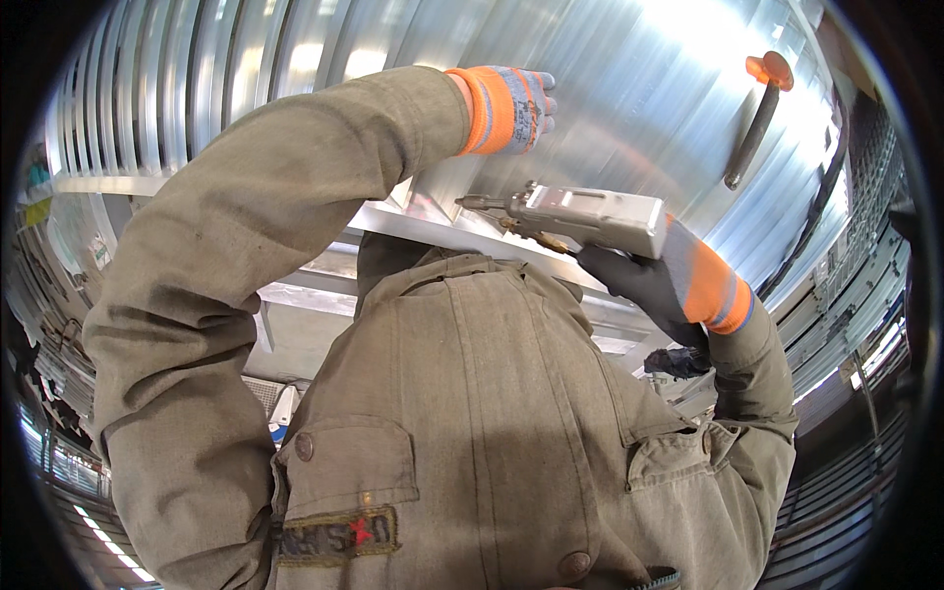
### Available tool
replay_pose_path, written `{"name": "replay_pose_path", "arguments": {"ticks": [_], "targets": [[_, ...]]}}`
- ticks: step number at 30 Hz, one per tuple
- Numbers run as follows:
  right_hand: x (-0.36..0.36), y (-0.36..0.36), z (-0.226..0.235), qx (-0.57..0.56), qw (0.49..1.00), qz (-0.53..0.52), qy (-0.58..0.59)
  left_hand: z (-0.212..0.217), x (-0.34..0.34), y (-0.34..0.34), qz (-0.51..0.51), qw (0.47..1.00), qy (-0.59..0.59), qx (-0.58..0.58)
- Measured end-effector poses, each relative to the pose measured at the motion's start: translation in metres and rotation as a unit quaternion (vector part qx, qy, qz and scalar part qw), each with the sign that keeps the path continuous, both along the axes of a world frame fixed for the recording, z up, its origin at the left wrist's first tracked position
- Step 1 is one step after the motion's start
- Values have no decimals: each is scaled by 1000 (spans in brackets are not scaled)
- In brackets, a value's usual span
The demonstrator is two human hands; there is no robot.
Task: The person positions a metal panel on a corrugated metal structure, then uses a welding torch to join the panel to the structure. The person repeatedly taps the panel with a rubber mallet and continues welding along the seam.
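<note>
Silver, boxy metal hand tool with a narrow nose [600, 218]: in the right hand [678, 270], held in front of the upper chest, over the near edge of a silver ribbed metal sheet [629, 108]. Long axis roughly crosswise, nose to the person's left, blocky rear end to the right. Brass-coloured part [546, 240] sits under the nose. Nose tip is close to a pale metal rail [418, 228] along the sheet's edge; contact cannot be told.

Right hand, in a grey-and-orange glove, is at the tool's rear end, fingers wrapped around it from behind and below; fingertips mostly hidden. Left hand [511, 110], same glove type, is beyond the nose, over the sheet, apart from the tool. Its fingers are bent and close together; can't tell if anything is pinched under them. Right hand has the body, but the nose tip lies nearer the left.

Further out: hammer with orange head and dark handle [752, 138] lies on the sheet, beyond and right of the tool. Black crumpled item [678, 362] beside the right forearm, kind unclear.

Containers: only jacket pockets make out clearly. Left-side buttoned chest pocket [349, 457], flap down; right-side chest pocket [674, 460], flap rumpled. Contents of both hidden.
</note>
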State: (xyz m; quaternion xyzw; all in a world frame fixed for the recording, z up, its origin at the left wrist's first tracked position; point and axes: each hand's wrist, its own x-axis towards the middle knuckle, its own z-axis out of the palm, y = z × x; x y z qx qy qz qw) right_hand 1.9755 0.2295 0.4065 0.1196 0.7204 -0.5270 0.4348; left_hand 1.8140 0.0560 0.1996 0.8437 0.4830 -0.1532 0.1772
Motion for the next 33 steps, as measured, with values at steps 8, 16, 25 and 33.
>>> {"name": "replay_pose_path", "arguments": {"ticks": [8, 16, 25, 33], "targets": [[44, 29, 39, 74, 971, -173, -149, 5, -4, 13, 6, 998, -29, -56], [46, 11, 29, 28, 981, -149, -121, 7, -3, 4, 36, 997, -64, 17], [23, 6, 20, 34, 990, -95, -100, 0, -2, 9, 21, 998, -63, 3], [7, -15, -13, 6, 999, 23, 42, -8, 4, 12, 47, 997, -48, -22]]}}
